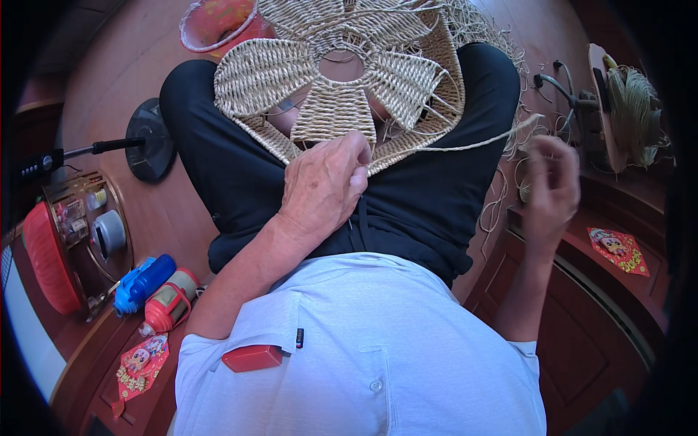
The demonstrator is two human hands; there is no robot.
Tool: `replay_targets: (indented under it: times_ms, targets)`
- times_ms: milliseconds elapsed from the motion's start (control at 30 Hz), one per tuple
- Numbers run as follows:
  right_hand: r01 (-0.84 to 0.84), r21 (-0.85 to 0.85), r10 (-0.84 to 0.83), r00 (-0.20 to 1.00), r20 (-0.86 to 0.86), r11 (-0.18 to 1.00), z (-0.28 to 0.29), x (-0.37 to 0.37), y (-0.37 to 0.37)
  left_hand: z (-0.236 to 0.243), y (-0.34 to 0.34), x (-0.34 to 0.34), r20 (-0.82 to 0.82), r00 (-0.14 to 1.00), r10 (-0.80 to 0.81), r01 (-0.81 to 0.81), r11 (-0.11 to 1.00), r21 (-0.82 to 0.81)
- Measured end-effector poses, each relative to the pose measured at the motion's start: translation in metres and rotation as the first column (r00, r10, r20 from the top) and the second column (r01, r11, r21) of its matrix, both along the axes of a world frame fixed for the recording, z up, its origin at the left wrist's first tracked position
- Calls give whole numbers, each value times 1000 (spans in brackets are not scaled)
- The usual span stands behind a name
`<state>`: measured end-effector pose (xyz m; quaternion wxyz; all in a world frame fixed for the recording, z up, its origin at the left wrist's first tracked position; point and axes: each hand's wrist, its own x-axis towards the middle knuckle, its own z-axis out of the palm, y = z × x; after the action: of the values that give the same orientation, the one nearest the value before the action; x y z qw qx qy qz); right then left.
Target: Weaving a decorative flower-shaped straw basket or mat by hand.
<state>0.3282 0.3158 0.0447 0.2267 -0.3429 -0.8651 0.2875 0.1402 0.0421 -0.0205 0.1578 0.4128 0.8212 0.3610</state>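
A pale woven-straw piece point(332, 109) with several petal-shaped panels round a central ring rests between the dark-trousered legs. My left hand point(327, 182) is closed on its near edge at the lower panel, fingertips partly hidden. A long straw cord point(472, 142) runs rightward from beside that hand. My right hand point(552, 178) is raised at the right, just below the cord's far end, slightly blurred, its fingers curled; I cannot make out what is between them.
A red bucket point(203, 40) stands behind. Left are a stand base point(150, 138), a rack point(109, 232) and two flasks point(142, 283) point(167, 301). Loose straw point(494, 51) lies at back right, near a board with hanging fibre point(629, 116). Wooden furniture point(542, 327) flanks me.
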Motion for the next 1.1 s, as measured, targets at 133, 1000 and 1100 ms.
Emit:
replay_targets:
  times_ms: [133, 1000, 1100]
  targets:
    - [-360, -154, 362, 932, -17, 920, -18, -25, -76, -1, 1, 3, -26, 1000, 1, -1, 1000, 17]
    - [-364, -729, 515, 857, -17, 580, -51, -83, -100, -4, 0, 11, -32, 996, 79, -80, 995, -63]
    - [-376, -765, 537, 842, -48, 522, -56, -87, -100, -3, 5, 10, 84, 988, 126, -114, 983, -142]
